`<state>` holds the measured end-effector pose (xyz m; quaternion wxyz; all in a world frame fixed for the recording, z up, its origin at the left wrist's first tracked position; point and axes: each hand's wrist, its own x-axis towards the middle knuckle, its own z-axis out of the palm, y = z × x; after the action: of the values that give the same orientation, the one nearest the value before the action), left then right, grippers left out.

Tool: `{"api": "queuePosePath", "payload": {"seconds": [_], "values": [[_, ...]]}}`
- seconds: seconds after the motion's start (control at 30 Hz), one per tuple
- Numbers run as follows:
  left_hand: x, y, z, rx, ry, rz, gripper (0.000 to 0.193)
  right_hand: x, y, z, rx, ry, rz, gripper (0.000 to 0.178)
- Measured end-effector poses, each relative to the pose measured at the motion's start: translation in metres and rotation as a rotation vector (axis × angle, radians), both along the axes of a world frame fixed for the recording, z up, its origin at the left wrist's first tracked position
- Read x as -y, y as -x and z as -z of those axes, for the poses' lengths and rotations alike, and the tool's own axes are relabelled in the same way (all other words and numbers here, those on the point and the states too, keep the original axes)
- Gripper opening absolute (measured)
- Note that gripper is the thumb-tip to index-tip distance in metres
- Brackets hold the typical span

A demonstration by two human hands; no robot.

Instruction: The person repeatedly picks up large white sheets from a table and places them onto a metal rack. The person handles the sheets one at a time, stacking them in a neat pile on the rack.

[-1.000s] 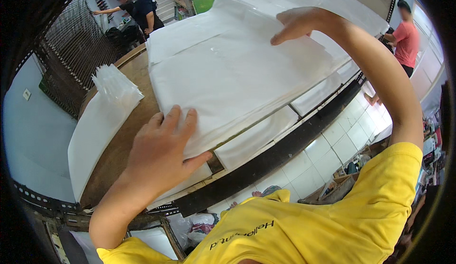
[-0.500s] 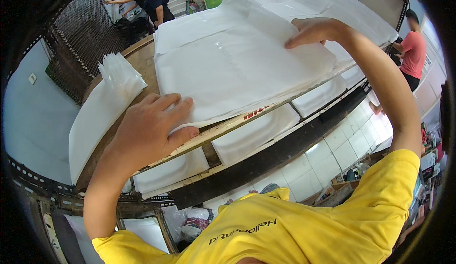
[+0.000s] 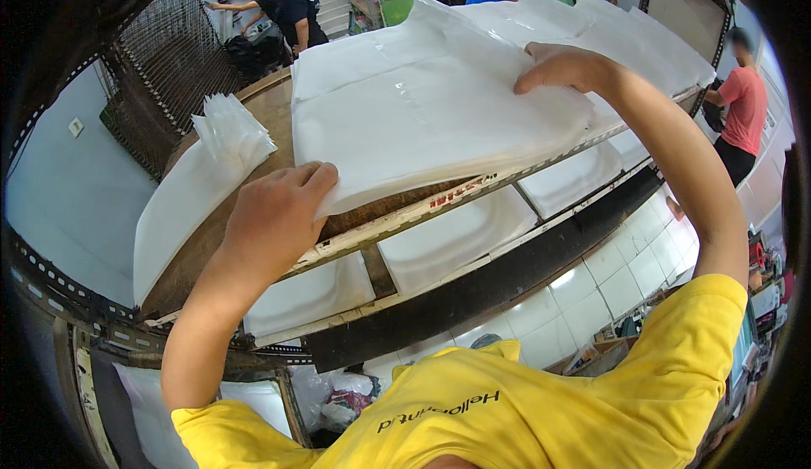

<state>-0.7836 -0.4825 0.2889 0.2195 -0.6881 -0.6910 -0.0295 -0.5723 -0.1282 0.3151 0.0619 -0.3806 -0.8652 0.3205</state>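
My left hand (image 3: 274, 216) has slid off the top of the thick stack of white translucent sheets (image 3: 422, 114) and now grips its near corner, lifted clear of the brown wooden table (image 3: 270, 110). My right hand (image 3: 562, 65) pinches the far edge, further along than a second ago. Judging by this, I'm raising the stack; a fanned bundle of white sheets (image 3: 230, 131) lies beside it.

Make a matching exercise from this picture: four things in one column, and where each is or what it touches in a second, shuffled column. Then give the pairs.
1. left hand
2. right hand
3. fanned bundle of white sheets
4. wire rack

A. stands at the far left, behind the table
B. grips the near corner of the big white stack
C. rests on the stack's far right edge
D. lies left of the stack

Pairs: 1-B, 2-C, 3-D, 4-A
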Motion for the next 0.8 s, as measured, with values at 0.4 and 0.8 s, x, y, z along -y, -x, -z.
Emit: {"api": "queuePosePath", "payload": {"seconds": [0.4,0.8], "values": [[0.026,-0.011,-0.016,0.786,0.054,0.006,0.045,0.035,-0.041,-0.004,-0.211,0.098,0.006,0.091],[-0.032,0.018,0.007,1.568,-0.154,-0.340,0.085,0.051,-0.055,-0.006,-0.465,0.025,-0.162,0.090]]}}
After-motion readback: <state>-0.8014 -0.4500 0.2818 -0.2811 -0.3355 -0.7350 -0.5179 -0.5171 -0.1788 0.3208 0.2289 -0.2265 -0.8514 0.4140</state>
